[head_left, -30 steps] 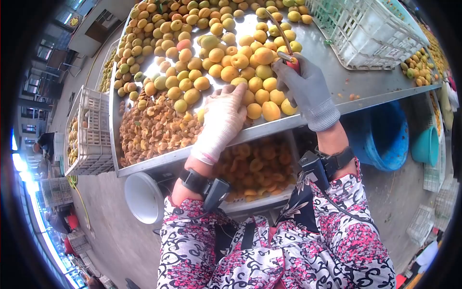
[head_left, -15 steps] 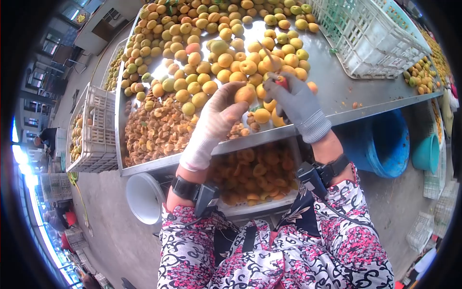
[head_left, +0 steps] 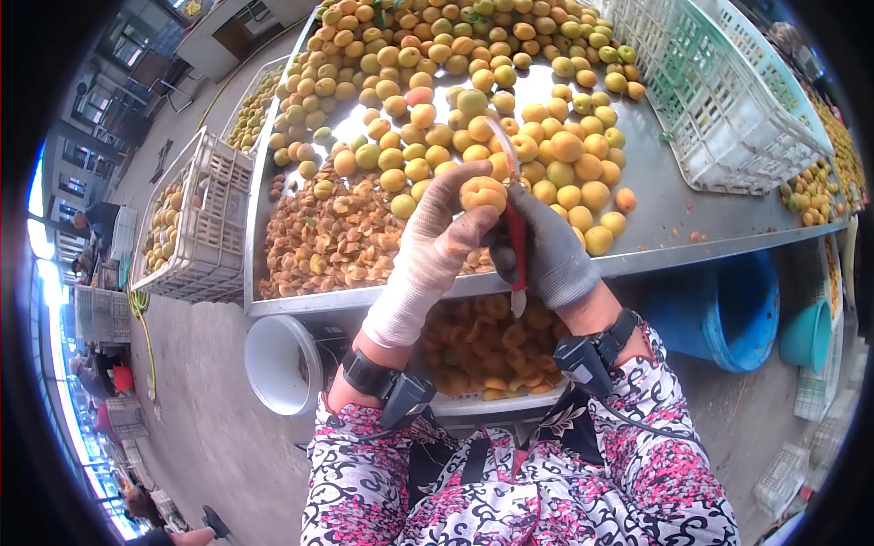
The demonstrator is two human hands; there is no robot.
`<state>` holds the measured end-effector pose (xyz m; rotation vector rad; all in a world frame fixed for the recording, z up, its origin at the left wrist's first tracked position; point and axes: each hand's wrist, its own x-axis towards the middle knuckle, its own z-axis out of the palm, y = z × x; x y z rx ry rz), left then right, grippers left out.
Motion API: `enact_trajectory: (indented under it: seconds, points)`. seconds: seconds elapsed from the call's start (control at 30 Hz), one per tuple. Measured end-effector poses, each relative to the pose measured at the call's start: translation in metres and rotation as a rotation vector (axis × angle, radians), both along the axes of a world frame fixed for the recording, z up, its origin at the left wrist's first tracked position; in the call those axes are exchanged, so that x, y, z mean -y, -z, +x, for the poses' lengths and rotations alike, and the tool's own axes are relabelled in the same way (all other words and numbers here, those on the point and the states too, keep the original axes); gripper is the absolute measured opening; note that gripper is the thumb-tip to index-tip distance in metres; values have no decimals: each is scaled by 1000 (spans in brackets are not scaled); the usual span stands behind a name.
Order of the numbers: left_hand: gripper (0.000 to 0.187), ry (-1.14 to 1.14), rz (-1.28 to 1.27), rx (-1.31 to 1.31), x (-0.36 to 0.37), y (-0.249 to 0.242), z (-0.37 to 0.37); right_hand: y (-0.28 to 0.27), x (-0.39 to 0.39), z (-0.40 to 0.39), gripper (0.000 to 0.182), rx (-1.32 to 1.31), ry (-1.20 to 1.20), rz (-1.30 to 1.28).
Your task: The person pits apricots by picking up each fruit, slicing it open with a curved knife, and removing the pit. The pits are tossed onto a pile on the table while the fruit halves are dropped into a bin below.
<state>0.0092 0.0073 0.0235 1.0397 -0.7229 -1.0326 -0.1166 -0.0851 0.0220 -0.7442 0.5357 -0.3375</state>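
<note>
My left hand (head_left: 435, 232), in a pale knitted glove, pinches a yellow-orange apricot (head_left: 483, 195) between thumb and fingers. A crease runs across the fruit's upper side. In a grey glove, my right hand (head_left: 546, 246) is closed around the red handle of a knife (head_left: 517, 238), whose curved blade points up and away, right beside the apricot. Both hands are over the near edge of a metal table (head_left: 651, 241). Behind them lie many whole apricots (head_left: 560, 146), and left of them is a heap of brown apricot pits (head_left: 332, 232).
Below the table edge, a crate holds apricot halves (head_left: 492, 350). A white bucket (head_left: 284, 364) stands left of it; a blue barrel (head_left: 728, 318) and a teal bucket (head_left: 806, 335) are at right. White crates stand on the table (head_left: 728, 118) and at the left (head_left: 214, 227).
The knife has swung more upright and its red handle now shows. My left hand has turned the apricot, baring its crease. The whole view has shifted slightly.
</note>
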Motion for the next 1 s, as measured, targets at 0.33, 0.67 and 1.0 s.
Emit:
enact_trajectory:
  seconds: [0.33,0.67,1.0]
  points:
    - [52,-45,-37,81,-24,-15,32,0,-7,0,31,-86,-3,-1104]
    - [49,-27,-24,153,-31,-18,30,2,-14,-7,32,-149,-77,-1135]
    - [54,-33,10,288,-27,-22,35,7,-14,-5,41,-194,-62,-1156]
